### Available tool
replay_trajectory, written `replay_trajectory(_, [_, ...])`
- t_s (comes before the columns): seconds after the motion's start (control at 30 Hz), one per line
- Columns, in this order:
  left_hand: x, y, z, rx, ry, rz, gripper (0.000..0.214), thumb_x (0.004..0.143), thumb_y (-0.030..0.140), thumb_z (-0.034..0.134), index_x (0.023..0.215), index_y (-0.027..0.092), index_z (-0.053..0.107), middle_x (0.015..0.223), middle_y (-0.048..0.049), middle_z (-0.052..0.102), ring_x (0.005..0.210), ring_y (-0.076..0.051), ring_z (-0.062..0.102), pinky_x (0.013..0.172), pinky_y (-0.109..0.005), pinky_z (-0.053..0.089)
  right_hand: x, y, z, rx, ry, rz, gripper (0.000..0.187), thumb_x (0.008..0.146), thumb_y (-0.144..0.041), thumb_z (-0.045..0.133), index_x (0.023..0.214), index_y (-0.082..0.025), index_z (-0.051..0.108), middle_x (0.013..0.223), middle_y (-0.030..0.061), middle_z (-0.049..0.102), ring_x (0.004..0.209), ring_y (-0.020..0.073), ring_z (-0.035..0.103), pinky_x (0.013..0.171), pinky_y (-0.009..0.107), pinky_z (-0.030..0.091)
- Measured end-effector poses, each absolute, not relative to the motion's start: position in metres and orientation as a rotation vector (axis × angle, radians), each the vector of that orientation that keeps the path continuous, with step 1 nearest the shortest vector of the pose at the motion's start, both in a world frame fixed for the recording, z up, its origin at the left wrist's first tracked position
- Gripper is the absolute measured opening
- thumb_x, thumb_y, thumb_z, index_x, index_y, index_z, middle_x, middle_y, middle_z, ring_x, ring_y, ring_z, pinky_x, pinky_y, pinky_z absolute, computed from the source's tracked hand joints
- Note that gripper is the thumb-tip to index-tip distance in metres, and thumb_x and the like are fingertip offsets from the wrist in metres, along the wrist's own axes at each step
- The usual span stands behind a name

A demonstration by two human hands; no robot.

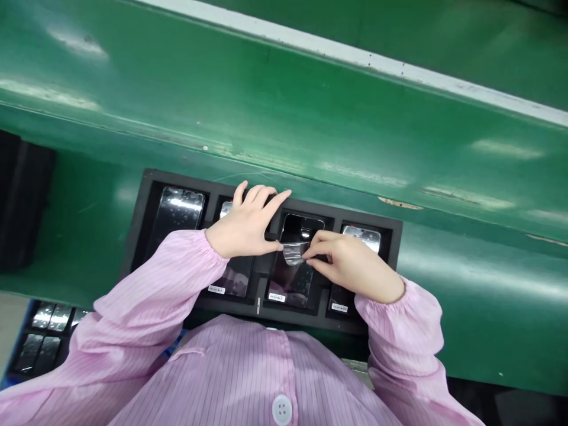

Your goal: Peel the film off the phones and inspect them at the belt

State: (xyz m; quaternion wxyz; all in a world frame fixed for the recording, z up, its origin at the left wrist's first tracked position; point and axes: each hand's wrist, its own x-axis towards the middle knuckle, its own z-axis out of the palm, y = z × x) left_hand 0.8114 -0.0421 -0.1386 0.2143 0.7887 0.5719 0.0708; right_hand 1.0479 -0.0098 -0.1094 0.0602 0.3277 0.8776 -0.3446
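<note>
A black foam tray (pixel 261 273) lies across the bench in front of me, with dark phones in its compartments. In the third compartment from the left, a phone (pixel 290 283) has a clear film (pixel 293 253) partly lifted and curled over its screen. My right hand (pixel 350 260) pinches the film's edge between thumb and fingertips. My left hand (pixel 251 222) is spread flat over the second compartment, its thumb tip at the left edge of the film; whether it presses the film, I cannot tell. Beneath that hand a second phone (pixel 235 278) is partly covered.
To the left, one more phone (pixel 177 210) sits in the end compartment; another phone (pixel 361 236) lies partly under my right wrist. A black block-like object (pixel 26 201) stands at the bench's left. Below the green bench (pixel 488 296), trays of phones (pixel 44 337) show at lower left.
</note>
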Motion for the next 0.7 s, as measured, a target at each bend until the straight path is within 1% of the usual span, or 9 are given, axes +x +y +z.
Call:
replay_trajectory(0.03, [0.812, -0.043, -0.138, 2.192, 1.589, 0.200, 0.102, 0.072, 0.053, 0.074, 0.152, 0.012, 0.026, 0.140, -0.0229, 0.045, 0.135, -0.037, 0.037, 0.117, -0.066, 0.012, 1.047, -0.011, -0.109, 0.993, 2.637, -1.031, 0.014, 0.087, -0.015, 0.068, 0.094, -0.025, 0.074, 0.092, -0.0022, 0.066, 0.073, 0.0128, 0.064, 0.067, 0.027, 0.046])
replay_trajectory(0.1, [0.812, -0.043, -0.136, 2.200, 1.586, 0.221, 0.096, 0.073, 0.051, 0.074, 0.152, 0.018, 0.029, 0.138, -0.0214, 0.046, 0.134, -0.037, 0.039, 0.116, -0.067, 0.015, 1.044, -0.014, -0.107, 0.996, 2.598, -1.000, 0.012, 0.086, -0.016, 0.069, 0.093, -0.025, 0.073, 0.091, -0.0024, 0.065, 0.074, 0.0141, 0.065, 0.065, 0.028, 0.044])
replay_trajectory(0.17, [0.813, -0.044, -0.135, 2.223, 1.557, 0.233, 0.079, 0.075, 0.047, 0.072, 0.145, 0.027, 0.041, 0.139, -0.0191, 0.045, 0.135, -0.037, 0.039, 0.115, -0.068, 0.017, 1.042, -0.017, -0.104, 0.974, 2.564, -0.992, 0.011, 0.085, -0.017, 0.070, 0.093, -0.025, 0.071, 0.090, -0.0029, 0.065, 0.074, 0.0152, 0.065, 0.063, 0.028, 0.043])
replay_trajectory(0.23, [0.813, -0.044, -0.134, 2.257, 1.522, 0.223, 0.060, 0.079, 0.042, 0.070, 0.135, 0.031, 0.052, 0.142, -0.0175, 0.043, 0.137, -0.037, 0.037, 0.115, -0.068, 0.019, 1.040, -0.019, -0.104, 0.940, 2.538, -0.999, 0.012, 0.085, -0.018, 0.071, 0.094, -0.025, 0.069, 0.089, -0.0034, 0.064, 0.072, 0.0156, 0.065, 0.060, 0.029, 0.041])
replay_trajectory(0.3, [0.813, -0.045, -0.134, 2.281, 1.508, 0.206, 0.054, 0.082, 0.040, 0.067, 0.133, 0.031, 0.054, 0.144, -0.0173, 0.042, 0.138, -0.037, 0.036, 0.116, -0.067, 0.020, 1.038, -0.021, -0.105, 0.917, 2.524, -0.995, 0.013, 0.085, -0.019, 0.072, 0.095, -0.025, 0.067, 0.089, -0.0035, 0.063, 0.068, 0.0154, 0.064, 0.058, 0.029, 0.039])
replay_trajectory(0.43, [0.813, -0.046, -0.135, 2.275, 1.523, 0.189, 0.058, 0.083, 0.042, 0.065, 0.139, 0.030, 0.051, 0.144, -0.0181, 0.041, 0.137, -0.037, 0.037, 0.116, -0.069, 0.019, 1.039, -0.022, -0.108, 0.898, 2.537, -0.964, 0.016, 0.084, -0.019, 0.072, 0.097, -0.023, 0.065, 0.091, -0.0017, 0.063, 0.067, 0.0165, 0.063, 0.056, 0.030, 0.039])
replay_trajectory(0.57, [0.813, -0.045, -0.134, 2.248, 1.526, 0.172, 0.058, 0.081, 0.041, 0.068, 0.135, 0.028, 0.054, 0.144, -0.0176, 0.042, 0.137, -0.038, 0.037, 0.116, -0.069, 0.018, 1.041, -0.016, -0.106, 0.872, 2.670, -0.996, 0.005, 0.090, -0.017, 0.062, 0.091, -0.018, 0.067, 0.083, 0.0015, 0.062, 0.072, 0.0179, 0.062, 0.062, 0.031, 0.044])
replay_trajectory(0.63, [0.813, -0.044, -0.134, 2.246, 1.520, 0.173, 0.057, 0.081, 0.040, 0.068, 0.134, 0.026, 0.055, 0.143, -0.0180, 0.041, 0.137, -0.039, 0.037, 0.116, -0.069, 0.017, 1.040, -0.010, -0.105, 0.929, 2.800, -0.969, 0.014, 0.095, -0.018, 0.054, 0.089, -0.016, 0.067, 0.083, 0.0042, 0.062, 0.074, 0.0183, 0.061, 0.066, 0.031, 0.046])
replay_trajectory(0.7, [0.813, -0.043, -0.134, 2.242, 1.532, 0.182, 0.051, 0.083, 0.037, 0.065, 0.132, 0.025, 0.056, 0.141, -0.0180, 0.043, 0.137, -0.039, 0.037, 0.115, -0.068, 0.018, 1.039, -0.003, -0.105, 1.010, 2.925, -0.874, 0.020, 0.097, -0.021, 0.050, 0.091, -0.014, 0.068, 0.088, 0.0077, 0.063, 0.080, 0.0203, 0.060, 0.072, 0.033, 0.047])
